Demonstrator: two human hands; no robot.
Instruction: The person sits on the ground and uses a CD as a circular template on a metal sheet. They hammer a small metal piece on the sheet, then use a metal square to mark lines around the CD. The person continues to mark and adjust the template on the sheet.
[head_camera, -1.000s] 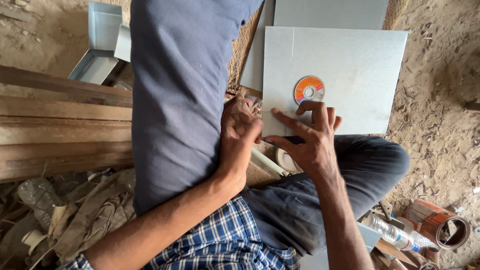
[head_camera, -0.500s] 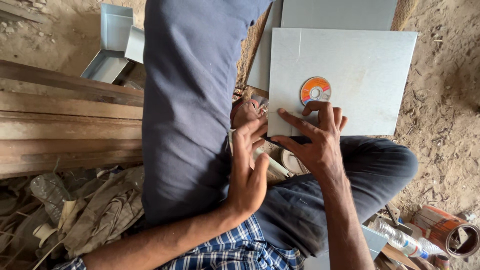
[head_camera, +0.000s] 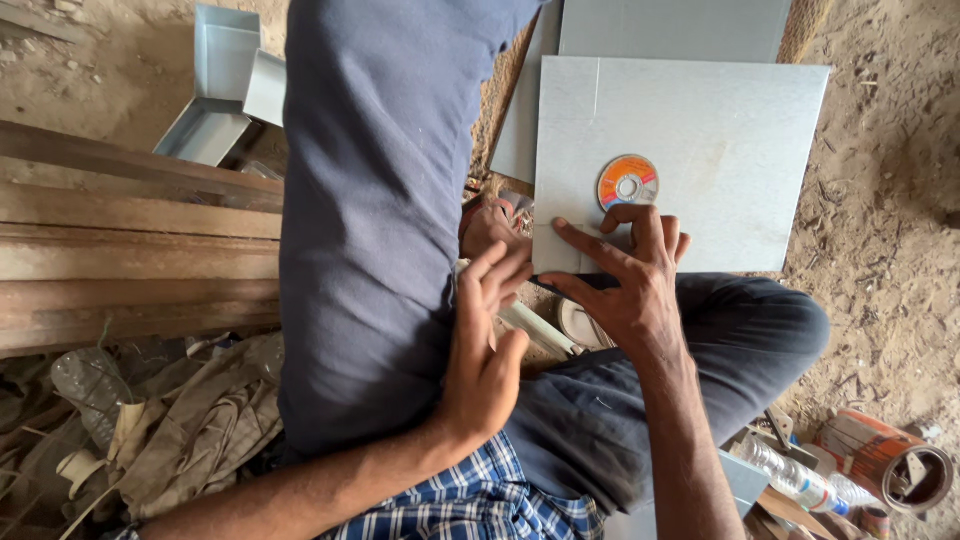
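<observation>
- Person seated on sandy ground, knees up, looking down past dark trousers.
- Right hand (head_camera: 630, 275) lies flat, fingers spread, pressing on the near edge of a square grey metal sheet (head_camera: 720, 130); it grips nothing, only bears down.
- Orange and grey abrasive disc (head_camera: 628, 182) lies flat on the sheet, just beyond the right fingertips; index and middle tips look to be touching or almost touching its near rim, contact not clear.
- Left hand (head_camera: 485, 345) is open, fingers loosely curled, empty, hovering beside the raised knee and near the sheet's near-left corner, not on it.
- A bare foot (head_camera: 495, 228) sits under that same corner, apart from the left hand.
- Second grey sheet (head_camera: 670, 28) lies underneath and beyond the first; folded metal channel pieces (head_camera: 225, 85) well off to the left, wooden planks (head_camera: 130, 250) beside the leg.
- Risk: sheet edges look raw; a palm or finger sliding along the near edge could get cut, foot likewise.
- Risk: only one hand pins the sheet, and it rests on another smooth sheet, so it may skate or pivot.
- Risk: disc is loose and could be nudged off its spot by the fingertips.
</observation>
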